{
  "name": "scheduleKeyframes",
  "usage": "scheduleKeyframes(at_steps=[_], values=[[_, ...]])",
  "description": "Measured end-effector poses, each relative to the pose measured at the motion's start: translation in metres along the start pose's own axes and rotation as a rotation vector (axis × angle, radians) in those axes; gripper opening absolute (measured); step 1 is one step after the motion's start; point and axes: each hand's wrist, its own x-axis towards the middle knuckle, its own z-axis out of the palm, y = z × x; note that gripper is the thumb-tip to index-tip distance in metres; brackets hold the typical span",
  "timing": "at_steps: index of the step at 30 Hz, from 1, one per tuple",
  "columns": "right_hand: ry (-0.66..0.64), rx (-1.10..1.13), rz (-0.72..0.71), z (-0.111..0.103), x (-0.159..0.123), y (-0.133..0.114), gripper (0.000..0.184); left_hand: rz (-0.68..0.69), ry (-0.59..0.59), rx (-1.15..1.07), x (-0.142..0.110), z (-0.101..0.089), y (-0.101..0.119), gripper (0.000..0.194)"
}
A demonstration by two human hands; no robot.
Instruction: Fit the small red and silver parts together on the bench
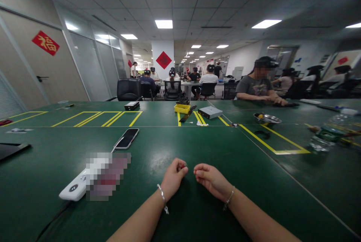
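Your left hand (173, 178) is curled up, pinching a tiny red bit (183, 166) at the fingertips, too small to make out. Your right hand (212, 182) sits loosely curled just beside it, nothing showing in it. Both rest on the green table (197, 148). Further out there's a white gadget (72, 189), a phone (126, 138), a metal bowl (267, 118), and a yellow tray (182, 108).

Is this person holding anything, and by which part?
The left hand seems to pinch a tiny red thing at its fingertips, too small to identify; the right hand looks empty.
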Motion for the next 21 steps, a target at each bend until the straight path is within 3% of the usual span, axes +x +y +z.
scheduleKeyframes(at_steps=[4, 9, 17, 21], values=[[0.014, -0.015, 0.012, 0.0018, -0.0005, -0.0013, 0.021, 0.022, -0.044, -0.018, -0.0008, -0.0013, 0.0031, 0.024], [0.003, -0.005, 0.005, 0.0022, -0.0014, -0.0020, 0.026, 0.007, -0.079, -0.042, -0.0022, -0.0015, 0.0077, 0.029], [0.004, 0.018, 0.005, 0.0017, 0.0001, -0.0010, 0.024, 0.015, -0.073, -0.015, -0.0023, -0.0013, 0.0055, 0.022], [0.022, 0.033, -0.015, 0.0038, -0.0001, -0.0010, 0.020, -0.049, -0.064, -0.004, -0.0022, -0.0006, 0.0064, 0.018]])
